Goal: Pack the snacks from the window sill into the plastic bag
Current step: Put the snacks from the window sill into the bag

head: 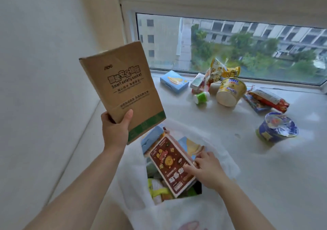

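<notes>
Plastic bag (177, 210): white, mouth open below the sill edge, already part-filled with packets.
Brown snack box (170, 164): tilted inside the bag mouth.
Right hand (207, 167): fingertips pressing the box, apparently seating it.
Left hand (115, 130): gripping a cardboard box (122, 90), held up clear of the bag.
Window sill (265, 167): holds a blue box (174, 81), yellow cup (230, 91) and blue cup (277, 127), not yet packed.
</notes>
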{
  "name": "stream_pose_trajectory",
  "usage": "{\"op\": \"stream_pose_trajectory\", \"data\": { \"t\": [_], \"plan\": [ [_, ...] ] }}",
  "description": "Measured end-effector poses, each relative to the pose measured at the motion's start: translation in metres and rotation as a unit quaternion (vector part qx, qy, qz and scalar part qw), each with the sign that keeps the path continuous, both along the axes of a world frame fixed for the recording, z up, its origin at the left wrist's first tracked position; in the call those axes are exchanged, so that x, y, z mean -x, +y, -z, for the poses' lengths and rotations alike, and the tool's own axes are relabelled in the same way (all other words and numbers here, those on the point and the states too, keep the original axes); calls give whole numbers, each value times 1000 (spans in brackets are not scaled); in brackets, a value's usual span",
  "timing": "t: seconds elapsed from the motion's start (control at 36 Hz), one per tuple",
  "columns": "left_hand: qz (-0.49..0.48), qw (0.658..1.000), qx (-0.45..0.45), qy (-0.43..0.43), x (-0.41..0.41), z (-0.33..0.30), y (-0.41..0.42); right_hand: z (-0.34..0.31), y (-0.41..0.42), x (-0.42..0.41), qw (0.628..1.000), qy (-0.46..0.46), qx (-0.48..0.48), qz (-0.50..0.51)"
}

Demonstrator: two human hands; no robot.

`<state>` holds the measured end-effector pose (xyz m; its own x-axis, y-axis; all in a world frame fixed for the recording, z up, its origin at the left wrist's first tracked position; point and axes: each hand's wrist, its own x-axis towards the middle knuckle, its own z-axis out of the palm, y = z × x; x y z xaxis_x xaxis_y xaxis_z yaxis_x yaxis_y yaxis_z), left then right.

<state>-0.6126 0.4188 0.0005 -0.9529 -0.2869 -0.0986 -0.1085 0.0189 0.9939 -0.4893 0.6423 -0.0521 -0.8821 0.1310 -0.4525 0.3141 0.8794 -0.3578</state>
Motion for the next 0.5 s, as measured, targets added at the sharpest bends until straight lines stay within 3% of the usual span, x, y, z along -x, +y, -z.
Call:
{"op": "stream_pose_trajectory", "data": {
  "t": [0.08,0.14,0.19,0.25,0.28,0.36,0.44,0.5],
  "plan": [
    [18,1000,13,-2,-14,0,2,2,-15,-2,995,-16,-85,-44],
    [36,999,34,0,-21,0,6,-2,-19,-3,992,24,-121,-31],
    [57,997,56,9,-27,-1,11,-5,-16,-9,983,130,-120,54],
    [81,993,78,25,-34,-4,18,-2,-9,-17,947,232,-127,185],
    [97,991,85,33,-38,-5,21,-1,-5,-22,934,223,-144,238],
    [152,981,111,51,-49,-4,32,3,17,-36,930,47,-151,333],
    [215,950,186,126,-54,-1,38,5,41,-46,893,0,-1,450],
    [255,888,284,258,-53,1,36,-1,55,-50,867,24,90,490]
  ]
}}
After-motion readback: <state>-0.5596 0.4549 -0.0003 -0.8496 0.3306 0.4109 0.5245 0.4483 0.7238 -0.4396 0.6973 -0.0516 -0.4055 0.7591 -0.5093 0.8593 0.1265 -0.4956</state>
